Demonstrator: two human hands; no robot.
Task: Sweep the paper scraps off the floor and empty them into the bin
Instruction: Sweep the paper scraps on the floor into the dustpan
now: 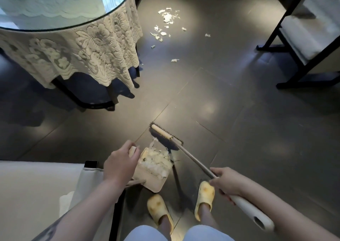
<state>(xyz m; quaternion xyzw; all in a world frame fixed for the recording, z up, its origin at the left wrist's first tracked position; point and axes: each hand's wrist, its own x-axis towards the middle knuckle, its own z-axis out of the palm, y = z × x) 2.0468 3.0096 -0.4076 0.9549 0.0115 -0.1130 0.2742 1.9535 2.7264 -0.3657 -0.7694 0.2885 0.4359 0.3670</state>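
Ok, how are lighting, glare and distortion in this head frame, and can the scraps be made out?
Head view: wide-angle bending at the edges, dim corners; soft glare patches on the glossy floor, reflections on the glass tabletop. Far paper scraps are bright but small, those in the dustpan clearer; both hands sharp.

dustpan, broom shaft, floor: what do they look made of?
Dustpan: likely plastic, matte cream, with moulded comb teeth. Broom shaft: probably metal, grey with a dull sheen, running into a white plastic-looking grip. Floor: looks like glossy dark tile, with thin joints and light reflections.
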